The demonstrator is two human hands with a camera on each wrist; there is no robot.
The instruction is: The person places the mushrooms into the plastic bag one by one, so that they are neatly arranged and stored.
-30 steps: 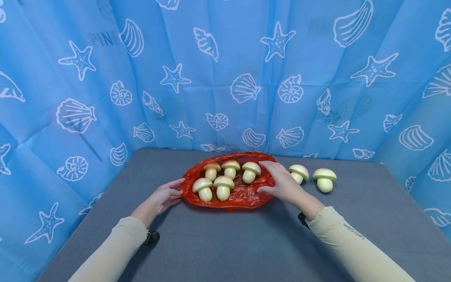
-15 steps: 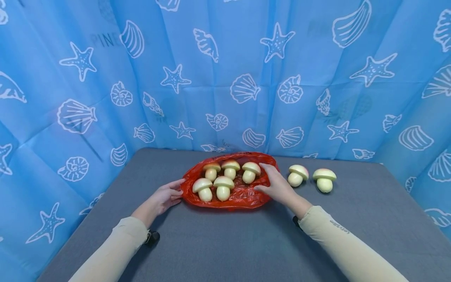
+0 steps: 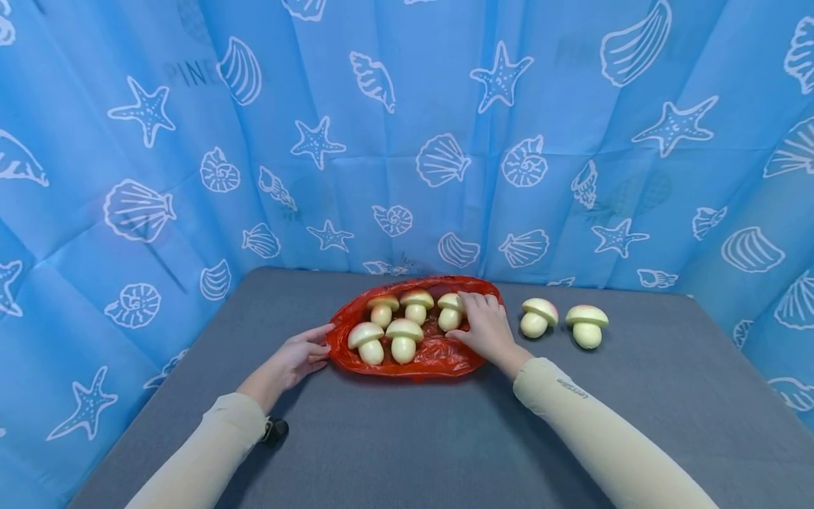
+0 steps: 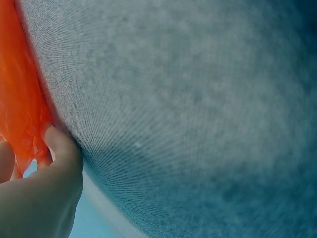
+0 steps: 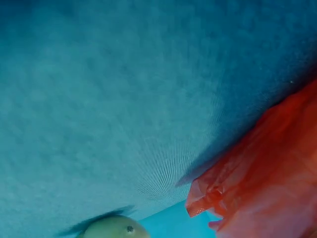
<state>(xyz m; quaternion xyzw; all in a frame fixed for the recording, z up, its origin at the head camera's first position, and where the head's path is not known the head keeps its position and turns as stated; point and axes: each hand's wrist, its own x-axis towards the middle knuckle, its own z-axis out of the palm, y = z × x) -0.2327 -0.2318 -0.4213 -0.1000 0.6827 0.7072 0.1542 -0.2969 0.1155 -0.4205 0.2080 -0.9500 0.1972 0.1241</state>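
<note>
A red plastic bag (image 3: 439,364) lies spread on the table, its mouth facing up. Several pale yellow, glossy toy mushrooms (image 3: 403,339) sit inside it. My left hand (image 3: 294,360) pinches the bag's left edge; in the left wrist view, thumb and finger close on the orange-looking plastic (image 4: 20,89). At the bag's right side my right hand (image 3: 488,329) reaches over the rim. Its thumb and fingers come round the rightmost toy mushroom (image 3: 450,311) in the bag, partly covering it. The right wrist view does not show the right hand's fingertips.
Two more toy mushrooms, a nearer one (image 3: 535,318) and a farther right one (image 3: 586,326), lie outside the bag. A blue curtain (image 3: 407,141) with white shell patterns hangs behind the grey-covered table (image 3: 407,445).
My right hand has moved left, farther into the bag and onto the rightmost toy mushroom, which has shifted slightly left and stands straighter. My left hand stays at the bag's left edge.
</note>
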